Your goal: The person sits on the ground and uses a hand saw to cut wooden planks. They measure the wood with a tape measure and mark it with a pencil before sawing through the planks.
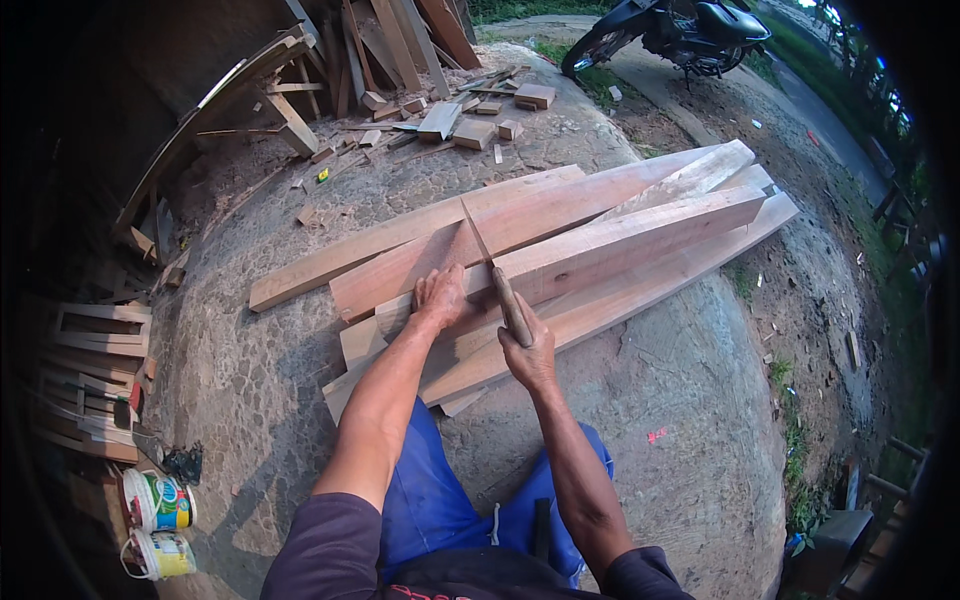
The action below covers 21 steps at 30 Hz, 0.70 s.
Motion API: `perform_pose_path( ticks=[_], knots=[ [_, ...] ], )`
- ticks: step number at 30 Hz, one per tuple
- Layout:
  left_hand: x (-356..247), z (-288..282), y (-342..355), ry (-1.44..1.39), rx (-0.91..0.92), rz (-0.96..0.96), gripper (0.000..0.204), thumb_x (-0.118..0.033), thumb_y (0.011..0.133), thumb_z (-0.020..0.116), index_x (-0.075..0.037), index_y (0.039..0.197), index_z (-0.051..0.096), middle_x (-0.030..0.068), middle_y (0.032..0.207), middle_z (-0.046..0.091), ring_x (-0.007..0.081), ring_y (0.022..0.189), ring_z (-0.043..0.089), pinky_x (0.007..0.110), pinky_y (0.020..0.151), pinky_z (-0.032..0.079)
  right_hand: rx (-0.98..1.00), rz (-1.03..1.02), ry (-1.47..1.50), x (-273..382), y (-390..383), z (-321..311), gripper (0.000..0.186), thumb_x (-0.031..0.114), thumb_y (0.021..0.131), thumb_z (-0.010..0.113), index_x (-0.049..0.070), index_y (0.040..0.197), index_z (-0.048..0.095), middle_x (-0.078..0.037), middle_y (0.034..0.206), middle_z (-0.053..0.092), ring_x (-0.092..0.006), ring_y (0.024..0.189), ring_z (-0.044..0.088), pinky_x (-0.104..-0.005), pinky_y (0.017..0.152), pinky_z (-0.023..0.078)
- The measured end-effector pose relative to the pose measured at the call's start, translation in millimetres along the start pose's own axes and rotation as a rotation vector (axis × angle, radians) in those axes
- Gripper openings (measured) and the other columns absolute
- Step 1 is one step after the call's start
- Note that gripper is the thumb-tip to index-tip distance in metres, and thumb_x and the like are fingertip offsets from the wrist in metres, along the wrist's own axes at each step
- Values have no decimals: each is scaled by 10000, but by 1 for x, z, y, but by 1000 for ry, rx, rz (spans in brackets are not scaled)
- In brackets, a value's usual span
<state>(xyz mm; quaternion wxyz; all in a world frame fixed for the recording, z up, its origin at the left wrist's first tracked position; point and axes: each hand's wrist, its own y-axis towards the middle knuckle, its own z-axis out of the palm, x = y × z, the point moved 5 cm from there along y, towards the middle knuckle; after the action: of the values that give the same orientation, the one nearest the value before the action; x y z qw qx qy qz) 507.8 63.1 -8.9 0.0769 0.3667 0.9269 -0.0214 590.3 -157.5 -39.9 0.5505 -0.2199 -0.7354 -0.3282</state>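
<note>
Right hand (527, 350): I clench the wooden-handled handsaw (492, 275).
Left hand (441, 296): flat, pressing the pale timber beam (610, 245).
Tip: I'd saw evenly.

Outdoor yard in daylight, cracked concrete ground (640, 400) littered with wood offcuts (470, 115). Timber frames (95, 345) stacked at left beside two paint buckets (158, 525). A parked motorcycle (680, 30) stands on the dirt path (800, 230), grass beyond
</note>
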Motion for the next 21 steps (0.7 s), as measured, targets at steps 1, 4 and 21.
perform_pose_path(
  ticks=[1,4,21],
  knots=[
    [1,3,2,-57,113,5,731,-497,680,820,-54,1229,627,217,1237,699,395,1197,651,513,997,493,49,77,7,-8,-21,-8,645,62,843,730,29,1462,552,-207,1213,722,-264,1060,719,-355,903,559],
    [11,-5,24,-79,284,-70,824,-500,632,858,-52,1283,627,221,1263,695,388,1227,638,509,1013,491,63,113,-32,17,-151,-78,706,42,815,742,27,1488,527,-206,1286,711,-289,1143,729,-351,941,567],
    [20,-1,45,-164,327,-1,948,-530,562,900,-42,1326,621,235,1247,707,389,1207,655,472,1039,488,88,78,-98,44,-215,-115,660,22,815,738,-42,1443,547,-241,1278,706,-302,1105,745,-359,942,577]
  ],
)
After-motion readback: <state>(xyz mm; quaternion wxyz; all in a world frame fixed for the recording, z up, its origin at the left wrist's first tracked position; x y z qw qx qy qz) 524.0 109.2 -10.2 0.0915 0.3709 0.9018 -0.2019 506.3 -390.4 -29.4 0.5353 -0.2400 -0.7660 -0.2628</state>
